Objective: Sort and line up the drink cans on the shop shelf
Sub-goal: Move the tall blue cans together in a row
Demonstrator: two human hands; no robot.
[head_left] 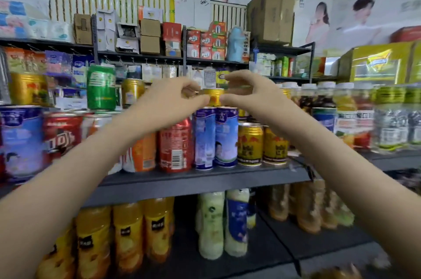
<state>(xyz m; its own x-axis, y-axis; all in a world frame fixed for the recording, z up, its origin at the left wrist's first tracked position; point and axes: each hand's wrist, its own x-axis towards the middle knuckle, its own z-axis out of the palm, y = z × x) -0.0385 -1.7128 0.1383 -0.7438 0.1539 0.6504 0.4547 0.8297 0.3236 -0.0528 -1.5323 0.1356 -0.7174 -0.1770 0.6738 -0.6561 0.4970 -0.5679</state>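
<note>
A small gold can (213, 97) stands on top of two tall blue cans (215, 137) on the middle shelf (205, 178). My left hand (173, 102) and my right hand (247, 94) close on it from either side, thumbs against its wall and fingers curled near its rim. Along the shelf's front row stand a red can (175, 144), an orange can (143, 152) and two yellow and red cans (262, 144). Farther left, a green can (101, 87) and another gold can (132, 91) are stacked on lower cans.
Large blue (21, 139) and red (61, 135) cans fill the shelf's left end. Capped bottles (344, 110) crowd the right. Orange juice bottles (127, 233) and pale bottles (211, 224) stand on the shelf below. Boxes (150, 35) and hanging packets sit above.
</note>
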